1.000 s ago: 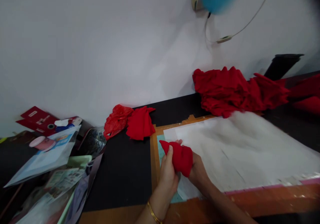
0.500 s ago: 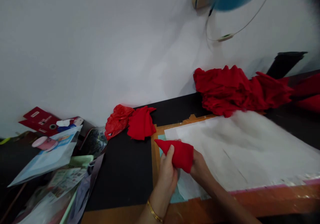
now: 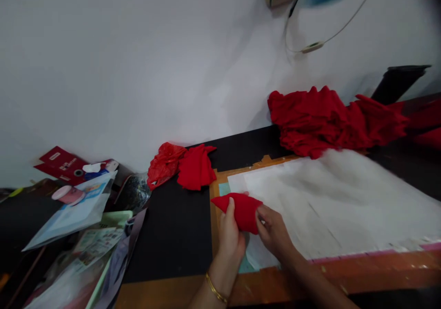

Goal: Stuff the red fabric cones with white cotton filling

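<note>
Left hand (image 3: 231, 233) and right hand (image 3: 274, 231) engaged with 1 pointed red cloth piece (image 3: 245, 212). The piece is raised above the left end of the white sheet (image 3: 330, 212), its tapered tip directed left and its wide end right. The left hand grips the piece, thumb laid along the near face, the other fingers largely hidden behind it; 1 gold bracelet (image 3: 215, 290) encircles the wrist. The right hand has its fingers curled in at the wide end, touching the cloth edge; from where I stand, I cannot tell whether the fingertips enclose anything more.

The sheet rests on a black tabletop (image 3: 179, 235), with brown tape (image 3: 165, 290) along the near edge. Beyond the hands and to the left, a small stack of red cloth (image 3: 196, 169) touches a crumpled red plastic bag (image 3: 165, 164). A larger heap of red cloth (image 3: 324, 120) lies at the sheet's far edge, near the pale wall (image 3: 138, 70). At far left are a red box (image 3: 62, 166), a pink container (image 3: 69, 195) upon a plastic sleeve (image 3: 77, 215), and a pale green tray (image 3: 119, 216) holding papers.
</note>
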Demonstrator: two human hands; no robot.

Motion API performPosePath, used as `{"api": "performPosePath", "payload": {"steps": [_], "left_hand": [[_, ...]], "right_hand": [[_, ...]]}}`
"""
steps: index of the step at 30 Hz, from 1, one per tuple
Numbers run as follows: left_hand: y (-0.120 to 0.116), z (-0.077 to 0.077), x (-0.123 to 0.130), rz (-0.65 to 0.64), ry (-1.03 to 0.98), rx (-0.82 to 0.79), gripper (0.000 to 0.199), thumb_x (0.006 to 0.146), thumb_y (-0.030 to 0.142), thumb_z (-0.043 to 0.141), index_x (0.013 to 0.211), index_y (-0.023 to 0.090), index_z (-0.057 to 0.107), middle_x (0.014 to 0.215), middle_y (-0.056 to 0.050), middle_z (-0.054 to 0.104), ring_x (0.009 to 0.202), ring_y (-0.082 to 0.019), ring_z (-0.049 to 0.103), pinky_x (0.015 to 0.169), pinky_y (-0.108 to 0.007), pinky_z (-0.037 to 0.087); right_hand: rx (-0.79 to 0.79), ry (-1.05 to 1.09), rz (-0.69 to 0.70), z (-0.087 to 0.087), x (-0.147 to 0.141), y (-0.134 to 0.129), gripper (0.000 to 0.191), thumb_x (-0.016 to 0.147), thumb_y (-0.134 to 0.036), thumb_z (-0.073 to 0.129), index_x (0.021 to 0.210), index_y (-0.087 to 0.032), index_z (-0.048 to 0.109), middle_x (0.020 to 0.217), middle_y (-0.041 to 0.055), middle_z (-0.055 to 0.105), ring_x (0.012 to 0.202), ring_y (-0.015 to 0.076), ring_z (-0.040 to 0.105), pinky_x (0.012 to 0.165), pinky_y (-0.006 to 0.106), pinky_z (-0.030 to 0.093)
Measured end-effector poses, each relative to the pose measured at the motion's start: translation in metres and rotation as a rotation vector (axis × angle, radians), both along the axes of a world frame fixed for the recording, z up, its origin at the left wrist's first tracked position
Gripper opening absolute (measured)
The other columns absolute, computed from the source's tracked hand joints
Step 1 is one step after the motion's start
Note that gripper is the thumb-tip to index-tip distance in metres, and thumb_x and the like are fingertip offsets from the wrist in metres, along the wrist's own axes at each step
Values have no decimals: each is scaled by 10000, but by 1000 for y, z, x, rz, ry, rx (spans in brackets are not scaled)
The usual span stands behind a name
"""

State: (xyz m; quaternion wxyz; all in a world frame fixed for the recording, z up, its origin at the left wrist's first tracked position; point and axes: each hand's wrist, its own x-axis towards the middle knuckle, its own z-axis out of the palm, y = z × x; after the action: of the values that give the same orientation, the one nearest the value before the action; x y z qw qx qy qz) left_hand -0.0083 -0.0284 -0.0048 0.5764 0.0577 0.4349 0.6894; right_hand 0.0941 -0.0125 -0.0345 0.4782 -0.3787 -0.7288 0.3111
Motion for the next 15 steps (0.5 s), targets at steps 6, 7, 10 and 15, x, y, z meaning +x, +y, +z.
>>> {"api": "performPosePath", "payload": {"steps": [6, 7, 10, 15], "left_hand": [[6, 4, -10, -57, -184, -32, 344, 898, 358, 554, 1041, 80, 699, 1116, -177, 713, 1043, -257, 678, 924, -340, 542], [5, 2, -13, -64, -204, -19, 343, 891, 362, 561, 1045, 87, 695, 1117, -175, 712, 1055, -261, 673, 929, -344, 540], [5, -2, -23, -47, -236, 2, 353, 872, 383, 585, 1047, 95, 693, 1095, -165, 718, 1059, -264, 669, 945, -360, 531], [6, -3, -33, 5, -275, -7, 396, 855, 426, 607, 1052, 89, 678, 1030, -154, 732, 942, -265, 699, 878, -402, 557]], "right_hand": [[-96, 25, -26, 2, -5, 4, 165, 834, -220, 450, 677, -238, 495, 624, -10, 595, 563, 171, 572, 526, 260, 439], [-131, 38, -21, 2, -3, 5, 128, 827, -218, 471, 713, -233, 528, 652, -7, 613, 579, 171, 583, 532, 258, 451], [-164, 78, 22, 10, 8, 5, 237, 822, -229, 569, 1056, -216, 604, 876, 28, 686, 693, 179, 634, 629, 276, 519], [94, 58, -10, 26, 25, -11, 264, 925, -160, 517, 1154, -257, 607, 1012, 58, 684, 894, 194, 653, 798, 321, 547]]}}
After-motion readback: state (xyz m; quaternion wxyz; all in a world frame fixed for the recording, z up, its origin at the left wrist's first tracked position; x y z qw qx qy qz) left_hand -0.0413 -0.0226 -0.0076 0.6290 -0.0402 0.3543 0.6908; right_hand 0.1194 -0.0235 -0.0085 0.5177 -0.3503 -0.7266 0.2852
